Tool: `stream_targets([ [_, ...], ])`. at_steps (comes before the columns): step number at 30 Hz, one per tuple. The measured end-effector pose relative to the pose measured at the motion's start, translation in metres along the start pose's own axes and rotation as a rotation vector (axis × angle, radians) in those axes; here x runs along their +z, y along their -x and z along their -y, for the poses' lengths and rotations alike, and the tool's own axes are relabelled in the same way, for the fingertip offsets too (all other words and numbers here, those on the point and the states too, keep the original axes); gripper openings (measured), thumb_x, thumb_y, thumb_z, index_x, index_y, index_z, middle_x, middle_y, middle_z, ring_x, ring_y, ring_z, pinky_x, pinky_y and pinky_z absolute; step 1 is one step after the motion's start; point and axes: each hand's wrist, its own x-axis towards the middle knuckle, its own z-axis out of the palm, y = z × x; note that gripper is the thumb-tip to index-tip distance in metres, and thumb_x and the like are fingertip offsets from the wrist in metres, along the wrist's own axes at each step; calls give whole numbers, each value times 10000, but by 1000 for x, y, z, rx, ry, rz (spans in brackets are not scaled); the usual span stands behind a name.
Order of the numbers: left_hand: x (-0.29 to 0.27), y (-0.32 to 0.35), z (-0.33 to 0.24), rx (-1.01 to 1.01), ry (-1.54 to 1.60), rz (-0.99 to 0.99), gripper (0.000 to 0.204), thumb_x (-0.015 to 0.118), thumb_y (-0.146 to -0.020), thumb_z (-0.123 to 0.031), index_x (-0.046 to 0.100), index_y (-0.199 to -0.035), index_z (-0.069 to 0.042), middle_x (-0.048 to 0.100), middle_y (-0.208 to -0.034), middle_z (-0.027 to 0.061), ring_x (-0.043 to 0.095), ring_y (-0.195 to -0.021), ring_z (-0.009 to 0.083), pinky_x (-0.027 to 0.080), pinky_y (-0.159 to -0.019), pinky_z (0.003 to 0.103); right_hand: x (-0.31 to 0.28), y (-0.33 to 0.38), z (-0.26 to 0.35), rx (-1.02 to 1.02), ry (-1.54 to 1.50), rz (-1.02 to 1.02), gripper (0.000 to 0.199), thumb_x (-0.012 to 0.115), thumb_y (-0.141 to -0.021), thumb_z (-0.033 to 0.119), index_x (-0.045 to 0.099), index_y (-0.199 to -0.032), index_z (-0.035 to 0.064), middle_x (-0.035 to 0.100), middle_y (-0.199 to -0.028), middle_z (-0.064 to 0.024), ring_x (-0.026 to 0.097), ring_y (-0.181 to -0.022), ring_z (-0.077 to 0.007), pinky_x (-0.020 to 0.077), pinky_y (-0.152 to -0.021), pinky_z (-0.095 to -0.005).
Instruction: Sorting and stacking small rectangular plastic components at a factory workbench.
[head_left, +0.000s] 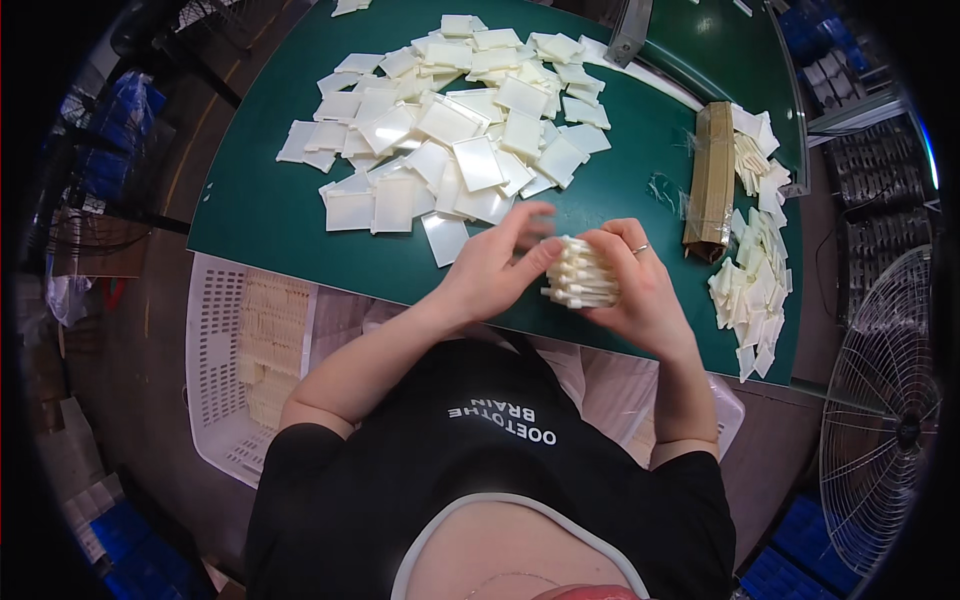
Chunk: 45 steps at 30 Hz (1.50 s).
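Note:
My right hand [640, 285] is wrapped round a stack of thin cream plastic plates [580, 272] near the table's front edge, edges facing left. My left hand [495, 262] is beside the stack with its thumb tip at the upper left corner. Its other fingers are apart from the thumb and blurred by motion, and no plate shows in them. Ahead of it spreads a large heap of loose cream rectangular plates [450, 120]. A single plate [444, 238] lies at the heap's near side, close to my left wrist.
On the green table [250, 215], a long cardboard piece [709, 180] stands to the right, with a smaller pile of cream pieces [755, 290] beyond it. A white perforated basket [215, 370] of stacked pieces is below the left edge. A wire-guarded fan [880, 410] stands at right.

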Motion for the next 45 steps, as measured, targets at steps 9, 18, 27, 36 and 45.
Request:
stream_targets([
  [9,62,-4,33,264,452,-153,968,142,-976,-732,2,-1588,4,23,-1664,182,64,-1537,276,87,-1230,383,59,9,-16,23,34,-212,961,884,-635,153,410,-1459,14,501,-1340,-199,490,-1248,-404,443,-1033,-479],
  [18,46,4,32,264,279,-116,966,670,-856,-247,81,-1570,30,210,-1606,242,240,-1493,352,212,-1211,400,66,-1,-7,51,64,-137,765,825,-640,81,503,-1331,16,558,-1248,-174,534,-1150,-390,461,-980,-467],
  [27,43,-49,-5,330,-932,51,510,870,-549,-228,680,-972,-14,653,-1082,163,644,-1032,327,563,-833,413,75,22,-34,61,-10,-246,957,872,-678,109,343,-1470,11,476,-1399,-177,494,-1292,-308,374,-1099,-388],
  [36,-104,94,13,267,-348,-252,730,840,-562,-411,620,-1137,-19,663,-1045,180,667,-986,325,537,-831,405,96,7,21,-239,-147,-377,957,818,-801,135,226,-1542,12,446,-1429,-214,475,-1310,-346,381,-1091,-524],
  [45,-199,460,212,-839,-519,-1350,729,845,-660,-277,546,-1287,-54,593,-1242,141,586,-1173,325,505,-991,399,158,-21,71,-330,211,-18,631,751,-832,120,501,-1403,22,524,-1389,-183,482,-1296,-384,369,-1101,-486],
])
